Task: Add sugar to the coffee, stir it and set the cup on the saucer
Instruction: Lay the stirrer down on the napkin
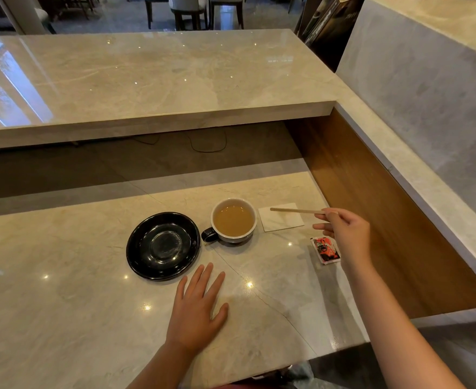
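Observation:
A cup (233, 220) with a white inside, dark outside and dark handle holds light brown coffee and stands on the marble counter. Just left of it lies an empty black saucer (163, 245). My right hand (343, 234) pinches a thin wooden stir stick (297, 211) by its right end, holding it level above a white napkin (281, 217) to the right of the cup. A red and white sugar sachet (325, 250) lies on the counter beside my right wrist. My left hand (199, 304) rests flat on the counter in front of the saucer, fingers apart, holding nothing.
A raised marble bar top (147, 80) overhangs the back of the counter. A wooden side panel (385, 206) and a marble wall (427, 94) close off the right. The counter's front edge (259, 369) runs just under my forearms. Chairs stand far behind.

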A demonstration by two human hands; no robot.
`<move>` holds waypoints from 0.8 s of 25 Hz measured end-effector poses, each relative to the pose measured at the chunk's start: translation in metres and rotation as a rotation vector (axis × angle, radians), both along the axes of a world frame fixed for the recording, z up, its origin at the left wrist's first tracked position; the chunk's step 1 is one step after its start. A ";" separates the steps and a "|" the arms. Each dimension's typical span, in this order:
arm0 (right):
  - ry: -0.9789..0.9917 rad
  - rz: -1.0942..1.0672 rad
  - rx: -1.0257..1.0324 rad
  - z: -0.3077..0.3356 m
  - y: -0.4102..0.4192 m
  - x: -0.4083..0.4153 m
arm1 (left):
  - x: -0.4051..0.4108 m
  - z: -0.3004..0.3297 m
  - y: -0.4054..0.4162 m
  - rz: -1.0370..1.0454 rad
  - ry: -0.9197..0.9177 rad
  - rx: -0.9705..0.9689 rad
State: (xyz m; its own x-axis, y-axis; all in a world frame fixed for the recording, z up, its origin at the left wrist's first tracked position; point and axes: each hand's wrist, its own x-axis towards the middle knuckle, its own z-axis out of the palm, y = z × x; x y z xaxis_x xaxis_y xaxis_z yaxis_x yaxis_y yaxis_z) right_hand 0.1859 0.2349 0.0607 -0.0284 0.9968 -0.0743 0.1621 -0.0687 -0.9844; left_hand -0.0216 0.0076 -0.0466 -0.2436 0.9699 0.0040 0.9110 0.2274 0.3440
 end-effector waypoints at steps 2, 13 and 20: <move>-0.038 0.021 0.068 -0.002 0.004 0.004 | 0.000 0.000 0.000 0.000 0.003 -0.015; -0.795 0.408 1.030 -0.053 -0.011 0.009 | 0.000 0.001 0.000 0.002 0.008 -0.045; -0.895 0.553 1.012 -0.067 -0.026 0.023 | 0.000 0.001 0.000 0.001 -0.001 -0.033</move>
State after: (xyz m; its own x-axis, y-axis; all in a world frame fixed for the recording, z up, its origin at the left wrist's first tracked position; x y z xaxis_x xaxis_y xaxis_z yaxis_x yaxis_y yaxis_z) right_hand 0.2092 0.2093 -0.0065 -0.7396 0.5100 0.4393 0.5090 0.8508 -0.1308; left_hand -0.0219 0.0078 -0.0455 -0.2442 0.9693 -0.0287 0.9105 0.2393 0.3372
